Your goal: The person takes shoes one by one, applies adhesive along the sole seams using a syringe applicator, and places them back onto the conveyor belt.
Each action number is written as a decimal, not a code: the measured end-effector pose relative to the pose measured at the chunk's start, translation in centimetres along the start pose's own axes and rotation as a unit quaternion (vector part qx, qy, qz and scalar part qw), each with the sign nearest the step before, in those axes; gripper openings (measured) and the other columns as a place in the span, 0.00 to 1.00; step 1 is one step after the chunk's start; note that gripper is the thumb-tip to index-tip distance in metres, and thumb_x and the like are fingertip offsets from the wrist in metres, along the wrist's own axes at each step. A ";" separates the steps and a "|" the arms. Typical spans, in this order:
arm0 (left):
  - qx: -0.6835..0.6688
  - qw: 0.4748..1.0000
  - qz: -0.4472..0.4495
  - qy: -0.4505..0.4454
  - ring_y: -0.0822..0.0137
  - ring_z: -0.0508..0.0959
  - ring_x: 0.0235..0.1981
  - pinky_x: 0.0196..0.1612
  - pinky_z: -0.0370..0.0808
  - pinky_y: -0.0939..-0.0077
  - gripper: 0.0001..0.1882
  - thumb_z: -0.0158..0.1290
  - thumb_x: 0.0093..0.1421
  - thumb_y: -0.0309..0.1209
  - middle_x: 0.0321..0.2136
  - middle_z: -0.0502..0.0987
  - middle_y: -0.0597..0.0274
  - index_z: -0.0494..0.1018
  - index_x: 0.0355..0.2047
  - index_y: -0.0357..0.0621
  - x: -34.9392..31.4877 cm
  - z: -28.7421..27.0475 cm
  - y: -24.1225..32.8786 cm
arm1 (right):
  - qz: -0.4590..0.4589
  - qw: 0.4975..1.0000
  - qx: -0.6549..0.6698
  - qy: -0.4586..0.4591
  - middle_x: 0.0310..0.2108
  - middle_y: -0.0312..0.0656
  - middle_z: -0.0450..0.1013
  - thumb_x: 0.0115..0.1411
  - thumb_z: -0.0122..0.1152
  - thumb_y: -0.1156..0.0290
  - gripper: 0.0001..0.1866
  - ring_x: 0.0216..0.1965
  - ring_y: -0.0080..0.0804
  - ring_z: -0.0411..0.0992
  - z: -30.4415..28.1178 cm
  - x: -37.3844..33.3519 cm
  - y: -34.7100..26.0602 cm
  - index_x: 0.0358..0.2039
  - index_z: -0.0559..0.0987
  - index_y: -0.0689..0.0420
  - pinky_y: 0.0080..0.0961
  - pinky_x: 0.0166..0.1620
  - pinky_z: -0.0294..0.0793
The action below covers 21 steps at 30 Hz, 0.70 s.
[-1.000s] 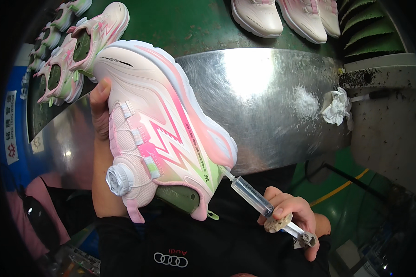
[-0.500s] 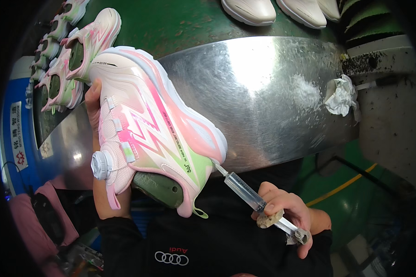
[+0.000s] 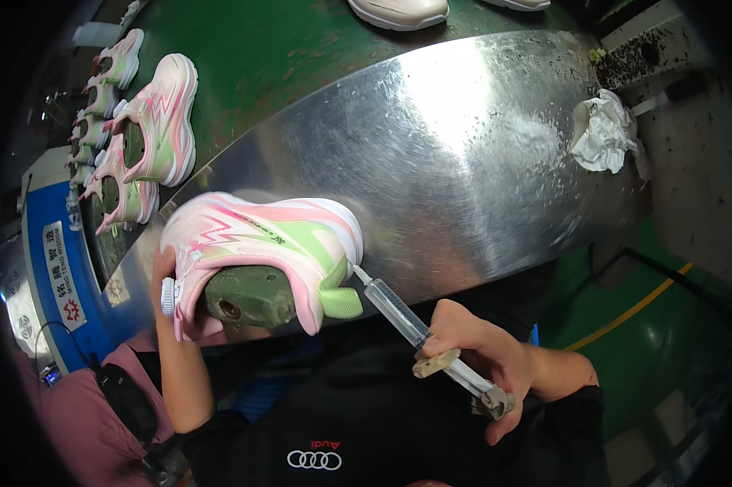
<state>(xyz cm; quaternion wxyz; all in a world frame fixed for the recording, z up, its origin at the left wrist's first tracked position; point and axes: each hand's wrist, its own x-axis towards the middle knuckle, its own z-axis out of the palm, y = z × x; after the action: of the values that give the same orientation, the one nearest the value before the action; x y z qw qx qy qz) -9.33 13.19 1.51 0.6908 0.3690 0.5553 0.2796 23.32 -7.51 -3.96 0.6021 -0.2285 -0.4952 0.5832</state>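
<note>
Holding a pink, white and green sneaker (image 3: 289, 231) near its toe end, our left hand (image 3: 164, 261) is mostly tucked behind it, so we can't tell how its hidden fingers sit; the shoe is by the near left edge of the shiny metal sheet (image 3: 431, 211), opening toward us with a dark green insert (image 3: 252, 294) inside, though whether it touches the metal we can't say; our right hand (image 3: 479, 339) has its fingers curled round a clear syringe (image 3: 397, 311), tip right at the heel beside the light green pull tab (image 3: 341, 302); off right there's a crumpled white wad (image 3: 605, 134) near a white powdery patch (image 3: 531, 136); up left we've got similar sneakers (image 3: 167, 114) lined up.
</note>
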 end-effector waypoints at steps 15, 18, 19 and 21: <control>0.067 0.997 0.047 -0.008 0.57 0.63 0.58 0.60 0.60 0.61 0.38 0.50 0.51 0.51 0.56 0.62 0.54 0.55 0.59 0.44 -8.9 -1.4 -5.7 | 0.002 0.998 -0.066 -0.014 0.49 0.41 0.66 0.36 0.71 0.43 0.51 0.41 0.35 0.63 1.3 1.0 -0.3 0.55 0.64 0.61 0.29 0.45 0.57; -0.020 0.996 -0.030 -0.081 0.54 0.59 0.61 0.63 0.54 0.57 0.42 0.31 0.61 0.63 0.60 0.58 0.49 0.51 0.62 0.40 -9.9 -1.3 -7.5 | 0.012 0.997 -0.073 0.000 0.48 0.42 0.67 0.35 0.71 0.43 0.51 0.39 0.35 0.63 1.8 0.8 -0.6 0.55 0.64 0.61 0.29 0.43 0.57; -0.042 0.993 -0.055 -0.094 0.52 0.59 0.61 0.63 0.55 0.56 0.42 0.30 0.61 0.63 0.61 0.57 0.49 0.50 0.62 0.40 -10.2 -0.8 -7.9 | 0.013 0.997 -0.076 0.003 0.48 0.42 0.68 0.35 0.71 0.44 0.51 0.39 0.35 0.63 2.0 0.8 -0.7 0.55 0.64 0.62 0.29 0.43 0.57; -0.070 0.986 -0.073 -0.131 0.53 0.62 0.59 0.63 0.57 0.56 0.41 0.56 0.55 0.38 0.60 0.58 0.48 0.48 0.63 0.38 -10.7 -0.2 -8.3 | 0.017 0.997 -0.074 0.005 0.47 0.42 0.68 0.35 0.71 0.44 0.51 0.39 0.35 0.63 2.1 0.9 -0.9 0.55 0.64 0.62 0.29 0.43 0.57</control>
<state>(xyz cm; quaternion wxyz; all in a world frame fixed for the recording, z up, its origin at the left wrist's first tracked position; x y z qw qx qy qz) -12.10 -0.04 0.66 0.8001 0.3116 0.4649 0.2159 21.76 -7.55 -2.05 0.5760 -0.2833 -0.5303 0.5538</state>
